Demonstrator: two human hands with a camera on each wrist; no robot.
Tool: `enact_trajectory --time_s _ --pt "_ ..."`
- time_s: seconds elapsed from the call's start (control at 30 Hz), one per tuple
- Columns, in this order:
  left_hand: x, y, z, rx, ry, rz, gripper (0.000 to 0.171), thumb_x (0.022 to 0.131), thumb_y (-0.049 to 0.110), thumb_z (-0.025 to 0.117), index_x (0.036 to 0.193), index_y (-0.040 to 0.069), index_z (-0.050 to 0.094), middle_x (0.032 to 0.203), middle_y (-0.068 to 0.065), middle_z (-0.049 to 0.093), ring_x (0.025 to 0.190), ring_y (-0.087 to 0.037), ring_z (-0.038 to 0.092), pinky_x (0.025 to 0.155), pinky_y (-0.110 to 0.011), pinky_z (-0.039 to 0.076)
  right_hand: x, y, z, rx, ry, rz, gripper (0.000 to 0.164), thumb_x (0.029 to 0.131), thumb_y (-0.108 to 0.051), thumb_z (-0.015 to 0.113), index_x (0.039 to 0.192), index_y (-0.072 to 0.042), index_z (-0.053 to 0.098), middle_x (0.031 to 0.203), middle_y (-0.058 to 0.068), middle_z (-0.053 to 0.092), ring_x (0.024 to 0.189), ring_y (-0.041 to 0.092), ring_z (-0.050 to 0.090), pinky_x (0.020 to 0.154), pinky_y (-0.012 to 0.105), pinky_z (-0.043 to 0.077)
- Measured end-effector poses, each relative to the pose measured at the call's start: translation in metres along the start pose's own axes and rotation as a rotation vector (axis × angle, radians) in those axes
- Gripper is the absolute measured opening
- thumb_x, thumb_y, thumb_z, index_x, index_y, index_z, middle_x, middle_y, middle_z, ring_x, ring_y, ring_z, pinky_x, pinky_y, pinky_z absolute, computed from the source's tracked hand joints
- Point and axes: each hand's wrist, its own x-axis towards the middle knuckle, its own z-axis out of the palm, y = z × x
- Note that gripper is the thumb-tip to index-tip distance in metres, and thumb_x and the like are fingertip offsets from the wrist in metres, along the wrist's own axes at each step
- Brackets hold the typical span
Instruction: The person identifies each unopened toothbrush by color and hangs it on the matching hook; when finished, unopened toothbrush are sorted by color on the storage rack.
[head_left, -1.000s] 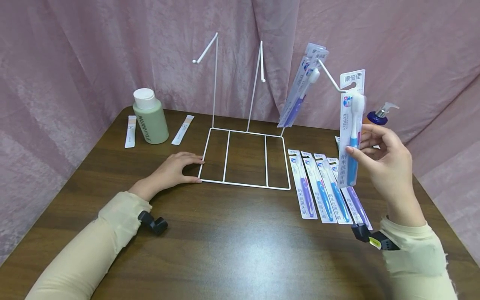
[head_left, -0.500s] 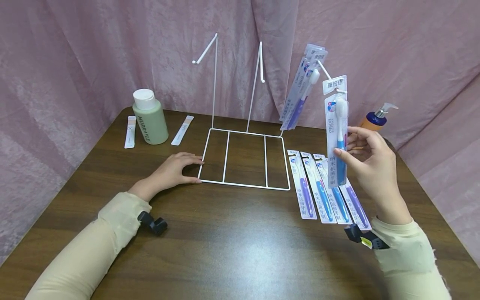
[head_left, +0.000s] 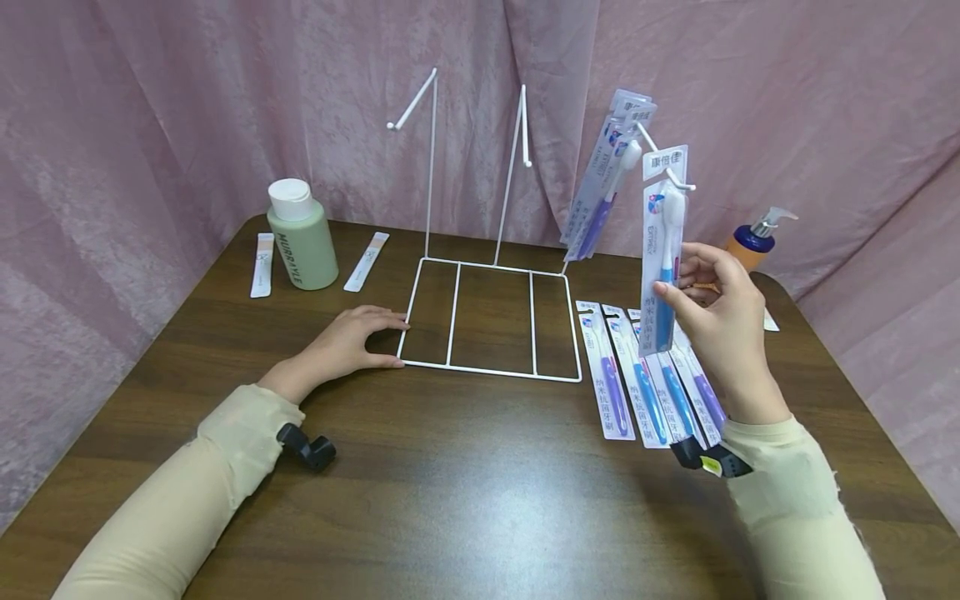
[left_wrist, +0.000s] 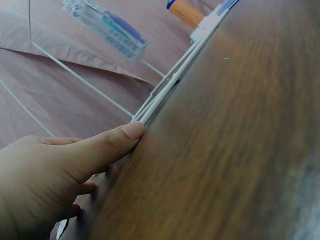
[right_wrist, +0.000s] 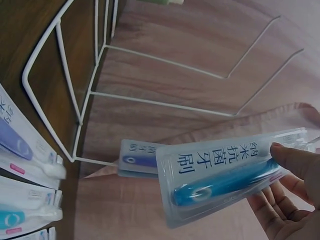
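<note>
Well, hands (head_left: 337, 340) (head_left: 722, 321) touch a slim wire rack (head_left: 453, 313) and glossy toothbrush pack (head_left: 658, 250).

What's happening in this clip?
A person is hanging packaged toothbrushes on a white wire rack. The right hand holds a blue toothbrush pack at the right-hand hook, whose tip seems to poke through the card's slot. The left hand touches the rack's near-left corner. Other packs hang farther back on that hook, and a row of packs lies on the table.
</note>
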Motion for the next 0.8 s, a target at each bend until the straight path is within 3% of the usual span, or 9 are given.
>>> enact_trajectory --time_s 0.3,0.43,0.67,0.8 --pt "0.0 0.0 0.001 0.0 -0.001 0.003 0.061 0.077 0.042 0.078 0.129 0.015 0.061 0.143 -0.005 0.053 0.135 -0.034 0.042 0.111 -0.06 0.028 0.017 0.014 0.017 0.003 0.034 0.017 0.048 0.081 -0.007 0.076 0.126 -0.001 0.058 0.093 -0.016 0.052 0.084 -0.004 0.053 0.072 0.002 0.045" --pt "0.0 0.0 0.001 0.005 0.001 0.002 0.061 0.077 0.041 0.078 0.129 0.014 0.061 0.143 -0.006 0.053 0.135 -0.034 0.042 0.11 -0.06 0.028 0.025 0.015 0.026 0.008 0.032 0.032 0.048 0.082 -0.01 0.075 0.126 -0.001 0.058 0.093 -0.011 0.054 0.084 -0.005 0.053 0.073 0.002 0.045" --pt "0.0 -0.001 0.001 0.003 0.0 0.005 0.06 0.077 0.041 0.078 0.129 0.014 0.061 0.143 -0.006 0.053 0.135 -0.034 0.042 0.11 -0.06 0.029 0.04 0.019 0.041 0.017 0.061 0.045 0.047 0.083 -0.011 0.075 0.125 0.001 0.058 0.096 0.009 0.063 0.078 -0.01 0.053 0.072 0.001 0.045" --pt "0.0 -0.001 0.001 0.003 -0.001 0.005 0.061 0.077 0.041 0.078 0.129 0.014 0.061 0.143 -0.006 0.053 0.135 -0.034 0.042 0.11 -0.06 0.029 0.049 0.023 0.048 0.022 0.067 0.065 0.047 0.083 -0.014 0.075 0.125 0.0 0.058 0.097 0.009 0.063 0.079 -0.008 0.053 0.073 0.002 0.045"
